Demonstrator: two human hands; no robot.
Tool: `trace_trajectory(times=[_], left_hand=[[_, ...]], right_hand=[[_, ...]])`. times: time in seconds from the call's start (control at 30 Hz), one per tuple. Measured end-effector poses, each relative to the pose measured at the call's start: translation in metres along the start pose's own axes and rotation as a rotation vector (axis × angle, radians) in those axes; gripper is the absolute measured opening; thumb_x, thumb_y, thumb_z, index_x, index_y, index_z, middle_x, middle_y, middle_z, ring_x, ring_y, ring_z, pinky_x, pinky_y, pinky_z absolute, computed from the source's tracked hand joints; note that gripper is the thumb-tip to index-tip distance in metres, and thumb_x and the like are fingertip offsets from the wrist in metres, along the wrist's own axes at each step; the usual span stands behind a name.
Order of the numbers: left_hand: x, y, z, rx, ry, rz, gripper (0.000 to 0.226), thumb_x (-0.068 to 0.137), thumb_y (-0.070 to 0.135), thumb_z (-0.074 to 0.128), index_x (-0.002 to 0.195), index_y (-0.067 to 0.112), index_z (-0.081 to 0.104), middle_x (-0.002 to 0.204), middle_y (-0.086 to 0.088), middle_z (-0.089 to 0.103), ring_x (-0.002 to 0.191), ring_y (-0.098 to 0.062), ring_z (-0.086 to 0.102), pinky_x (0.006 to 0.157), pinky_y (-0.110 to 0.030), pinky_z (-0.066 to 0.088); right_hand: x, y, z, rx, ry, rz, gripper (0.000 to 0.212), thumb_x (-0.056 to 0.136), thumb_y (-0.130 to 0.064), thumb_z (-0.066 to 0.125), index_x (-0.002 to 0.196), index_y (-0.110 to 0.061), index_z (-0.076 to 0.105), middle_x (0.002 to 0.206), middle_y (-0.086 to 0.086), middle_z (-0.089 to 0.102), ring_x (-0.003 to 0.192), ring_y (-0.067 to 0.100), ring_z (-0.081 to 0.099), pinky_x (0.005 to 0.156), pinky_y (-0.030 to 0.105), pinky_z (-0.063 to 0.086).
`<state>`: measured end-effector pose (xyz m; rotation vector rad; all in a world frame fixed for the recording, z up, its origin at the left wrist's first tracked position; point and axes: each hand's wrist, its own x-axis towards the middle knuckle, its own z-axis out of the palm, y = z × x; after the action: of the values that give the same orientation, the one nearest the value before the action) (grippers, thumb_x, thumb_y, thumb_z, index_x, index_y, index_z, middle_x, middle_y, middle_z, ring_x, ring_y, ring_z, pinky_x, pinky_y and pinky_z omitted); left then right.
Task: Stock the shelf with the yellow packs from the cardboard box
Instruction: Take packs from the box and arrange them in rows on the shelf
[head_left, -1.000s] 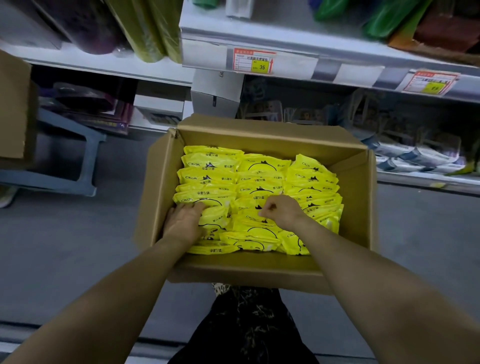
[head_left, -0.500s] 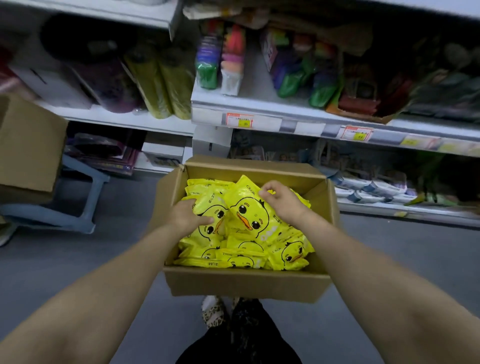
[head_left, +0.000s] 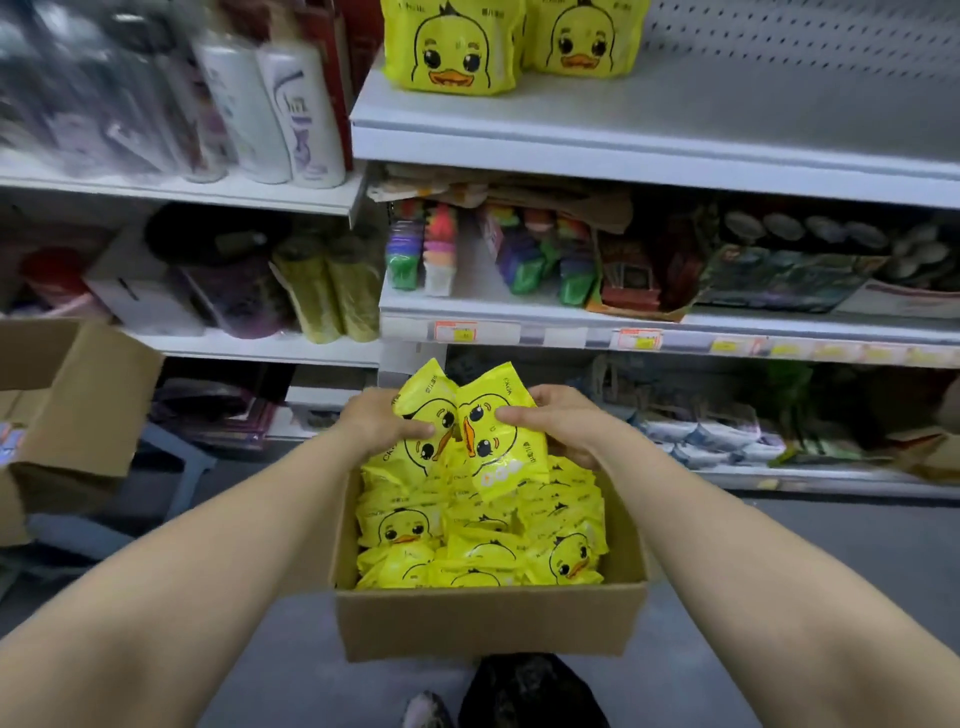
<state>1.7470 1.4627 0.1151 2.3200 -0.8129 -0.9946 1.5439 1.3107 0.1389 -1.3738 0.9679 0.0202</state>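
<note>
**Over the open box, two yellow packs held up in both hands**

Just above the far end of the cardboard box (head_left: 488, 623) I see two yellow packs (head_left: 498, 447), each printed with a duck face. They are tilted towards each other and overlap at the middle. My left hand (head_left: 379, 423) grips the left one with its thumb laid across the front. My right hand (head_left: 556, 421) grips the right one the same way, its fingers curled behind the wrapper. Below them the box is filled with more loose packs (head_left: 483, 545), lying at mixed angles, some face up. The box sits on the grey floor (head_left: 779, 597) in front of me, close to the racking. High up, the white shelf (head_left: 675, 140) carries two larger duck-faced bags (head_left: 452, 47) standing upright at its left end, with bare board to their right. Left of that stand pale bottles (head_left: 291, 109), blurred. One level down, bright small goods crowd the board above orange price tags (head_left: 455, 331). At the far left edge a second box (head_left: 67, 395) stands open, its contents out of sight
</note>
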Motion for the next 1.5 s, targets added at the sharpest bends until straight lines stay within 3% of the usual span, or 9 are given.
trace_trajectory(times=[0.2, 0.4, 0.53, 0.73, 0.87, 1.03, 1.13, 1.3, 1.5], left_hand=[[0.002, 0.046, -0.027, -0.016, 0.037, 0.077, 0.038, 0.067, 0.039, 0.088, 0.094, 0.017, 0.075, 0.093, -0.007, 0.074, 0.090, -0.027, 0.069, 0.087, -0.043, 0.056], [0.016, 0.110, -0.059, 0.059, 0.107, 0.206, 0.045, 0.067, 0.049, 0.085, 0.097, 0.018, 0.071, 0.098, -0.006, 0.073, 0.093, -0.025, 0.067, 0.089, -0.040, 0.055], [0.025, 0.156, -0.082, 0.062, 0.130, 0.279, 0.032, 0.070, 0.045, 0.084, 0.084, 0.021, 0.070, 0.089, -0.002, 0.073, 0.087, -0.023, 0.067, 0.085, -0.037, 0.054], [0.036, 0.224, -0.112, 0.136, 0.181, 0.393, 0.034, 0.070, 0.047, 0.083, 0.089, 0.021, 0.070, 0.088, -0.001, 0.069, 0.084, -0.021, 0.064, 0.068, -0.029, 0.045], [0.045, 0.261, -0.127, 0.136, 0.181, 0.430, 0.041, 0.067, 0.047, 0.085, 0.092, 0.017, 0.072, 0.092, -0.004, 0.073, 0.086, -0.023, 0.067, 0.083, -0.037, 0.055], [0.055, 0.306, -0.137, 0.196, 0.185, 0.462, 0.075, 0.063, 0.049, 0.086, 0.122, 0.009, 0.062, 0.118, -0.007, 0.066, 0.109, -0.029, 0.062, 0.097, -0.041, 0.050], [0.063, 0.332, -0.138, 0.196, 0.163, 0.453, 0.069, 0.063, 0.045, 0.088, 0.117, 0.011, 0.061, 0.112, -0.005, 0.067, 0.106, -0.027, 0.063, 0.093, -0.038, 0.051], [0.085, 0.363, -0.145, 0.279, 0.155, 0.476, 0.099, 0.060, 0.051, 0.087, 0.141, 0.011, 0.048, 0.138, -0.008, 0.056, 0.126, -0.030, 0.052, 0.108, -0.043, 0.042], [0.116, 0.389, -0.152, 0.402, 0.132, 0.509, 0.099, 0.070, 0.047, 0.083, 0.151, 0.023, 0.033, 0.154, -0.006, 0.037, 0.140, -0.028, 0.037, 0.115, -0.039, 0.033]], right_hand=[[-0.011, -0.025, -0.036, -0.033, 0.101, -0.097, 0.021, 0.082, -0.003, 0.076, 0.102, -0.006, 0.071, 0.094, 0.009, 0.077, 0.091, 0.026, 0.073, 0.082, 0.036, 0.059], [-0.018, -0.072, -0.080, 0.115, 0.087, -0.223, 0.021, 0.092, -0.002, 0.063, 0.111, -0.009, 0.067, 0.099, 0.015, 0.075, 0.081, 0.027, 0.073, 0.080, 0.046, 0.060], [-0.024, -0.103, -0.100, 0.055, 0.126, -0.362, 0.012, 0.097, -0.012, 0.061, 0.109, -0.011, 0.065, 0.097, 0.015, 0.072, 0.078, 0.026, 0.069, 0.075, 0.039, 0.056], [-0.032, -0.146, -0.120, 0.136, 0.177, -0.423, 0.069, 0.070, -0.031, 0.082, 0.130, -0.008, 0.059, 0.106, 0.013, 0.075, 0.088, 0.026, 0.074, 0.071, 0.035, 0.059], [-0.037, -0.165, -0.141, 0.042, 0.147, -0.410, 0.081, 0.057, -0.032, 0.091, 0.129, -0.011, 0.060, 0.107, 0.011, 0.075, 0.094, 0.030, 0.074, 0.088, 0.046, 0.058], [-0.045, -0.188, -0.161, 0.064, 0.134, -0.432, 0.062, 0.075, -0.001, 0.082, 0.130, -0.011, 0.055, 0.104, 0.016, 0.075, 0.088, 0.035, 0.074, 0.075, 0.043, 0.061], [-0.046, -0.202, -0.173, -0.004, 0.138, -0.474, 0.058, 0.077, 0.002, 0.080, 0.128, -0.012, 0.056, 0.103, 0.014, 0.075, 0.082, 0.028, 0.075, 0.065, 0.034, 0.060], [-0.036, -0.222, -0.199, -0.193, 0.183, -0.519, 0.048, 0.073, 0.000, 0.084, 0.114, -0.013, 0.064, 0.097, 0.002, 0.078, 0.082, 0.021, 0.075, 0.071, 0.035, 0.061], [-0.020, -0.248, -0.237, -0.363, 0.266, -0.554, 0.033, 0.070, -0.004, 0.087, 0.098, -0.013, 0.072, 0.094, 0.005, 0.077, 0.082, 0.021, 0.074, 0.078, 0.047, 0.061]])
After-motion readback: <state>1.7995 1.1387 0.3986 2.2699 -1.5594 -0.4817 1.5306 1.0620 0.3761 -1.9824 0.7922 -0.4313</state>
